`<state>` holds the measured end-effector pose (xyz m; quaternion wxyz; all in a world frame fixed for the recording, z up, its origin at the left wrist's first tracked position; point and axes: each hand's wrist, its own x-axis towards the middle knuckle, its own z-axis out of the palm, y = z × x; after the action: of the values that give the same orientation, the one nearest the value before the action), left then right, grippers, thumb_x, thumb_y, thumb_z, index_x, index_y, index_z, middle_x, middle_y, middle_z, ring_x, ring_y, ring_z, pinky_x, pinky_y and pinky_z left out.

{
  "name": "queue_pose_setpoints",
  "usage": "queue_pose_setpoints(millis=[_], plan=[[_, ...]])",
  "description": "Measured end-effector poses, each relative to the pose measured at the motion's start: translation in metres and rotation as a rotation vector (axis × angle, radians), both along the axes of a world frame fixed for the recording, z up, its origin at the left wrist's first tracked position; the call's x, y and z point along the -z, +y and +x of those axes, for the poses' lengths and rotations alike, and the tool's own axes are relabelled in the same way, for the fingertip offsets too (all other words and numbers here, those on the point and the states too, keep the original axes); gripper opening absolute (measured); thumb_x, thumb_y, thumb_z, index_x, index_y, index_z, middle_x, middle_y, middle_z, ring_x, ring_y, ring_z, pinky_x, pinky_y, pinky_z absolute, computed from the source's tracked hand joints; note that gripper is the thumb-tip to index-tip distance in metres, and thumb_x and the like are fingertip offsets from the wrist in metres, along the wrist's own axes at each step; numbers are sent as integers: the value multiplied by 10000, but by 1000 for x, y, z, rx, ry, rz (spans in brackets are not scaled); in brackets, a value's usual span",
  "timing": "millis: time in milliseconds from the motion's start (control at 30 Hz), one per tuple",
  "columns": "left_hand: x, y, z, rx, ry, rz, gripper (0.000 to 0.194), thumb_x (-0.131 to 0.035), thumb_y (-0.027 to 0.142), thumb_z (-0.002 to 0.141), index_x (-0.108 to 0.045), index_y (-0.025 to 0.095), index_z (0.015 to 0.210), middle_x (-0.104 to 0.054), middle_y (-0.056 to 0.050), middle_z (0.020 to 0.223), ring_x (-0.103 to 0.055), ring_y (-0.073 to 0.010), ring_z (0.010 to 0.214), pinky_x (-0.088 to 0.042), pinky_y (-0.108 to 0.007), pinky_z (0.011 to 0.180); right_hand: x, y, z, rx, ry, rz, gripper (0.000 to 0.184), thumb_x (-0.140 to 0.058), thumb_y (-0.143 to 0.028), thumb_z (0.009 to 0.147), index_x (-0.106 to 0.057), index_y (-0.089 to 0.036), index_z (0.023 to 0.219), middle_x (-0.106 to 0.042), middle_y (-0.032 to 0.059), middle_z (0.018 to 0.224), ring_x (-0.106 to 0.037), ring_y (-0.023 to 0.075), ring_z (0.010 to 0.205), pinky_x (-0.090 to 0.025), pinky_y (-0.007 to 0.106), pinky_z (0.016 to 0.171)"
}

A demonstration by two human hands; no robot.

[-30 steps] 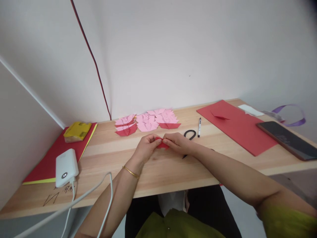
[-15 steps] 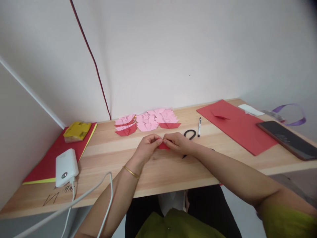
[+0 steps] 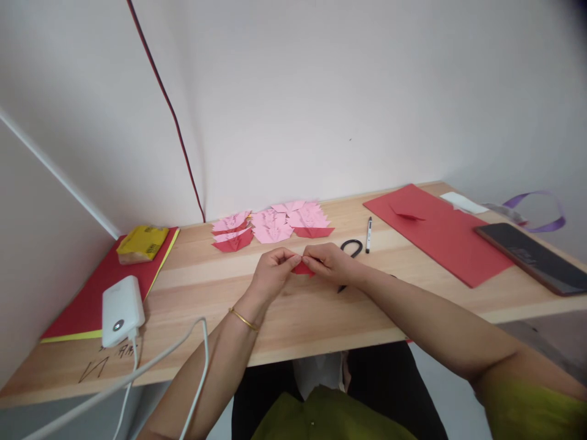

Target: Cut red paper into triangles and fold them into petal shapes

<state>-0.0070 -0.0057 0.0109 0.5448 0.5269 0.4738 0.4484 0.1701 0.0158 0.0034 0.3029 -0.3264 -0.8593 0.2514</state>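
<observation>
My left hand [image 3: 270, 275] and my right hand [image 3: 331, 263] meet at the middle of the wooden desk [image 3: 293, 311], both pinching a small folded red paper piece [image 3: 302, 269] between fingertips just above the wood. A gold bangle circles my left wrist. Behind my hands lie several folded pink and red paper pieces [image 3: 273, 226] in a row near the wall. Black scissors [image 3: 351, 249] lie partly hidden under my right hand, and a pen [image 3: 368, 232] sits beside them.
A large red paper sheet [image 3: 435, 232] and a dark phone [image 3: 534, 256] lie at the right, with a purple ribbon [image 3: 541, 211] behind. At the left are red and yellow sheets [image 3: 92, 293], a yellow packet [image 3: 142, 241] and a white power bank [image 3: 121, 310] with cable.
Both hands have stayed in place on the red paper piece; only the fingertips have shifted slightly on it.
</observation>
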Motion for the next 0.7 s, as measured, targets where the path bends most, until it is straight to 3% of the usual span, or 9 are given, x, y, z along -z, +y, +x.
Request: queue_pose_setpoints(millis=[300,700], plan=[[5,2,-1,-8,-72,-50,238,-737,328,627,-598,135,634,-584,12,589,-483,-74,526,-367,-207,534,-1,0,0,-6,6,10,281,-406,-273,884,-456,-167,629,-500,-15,562,-434,89,512,-311,210,510],[6,5,-4,70,-120,-36,204,-673,331,708,-625,133,692,-605,-10,658,-542,-109,639,-429,-245,664,-6,-1,0,39,17,18,279,-403,-262,881,-424,-174,617,-474,-19,563,-425,91,520,-305,212,521]])
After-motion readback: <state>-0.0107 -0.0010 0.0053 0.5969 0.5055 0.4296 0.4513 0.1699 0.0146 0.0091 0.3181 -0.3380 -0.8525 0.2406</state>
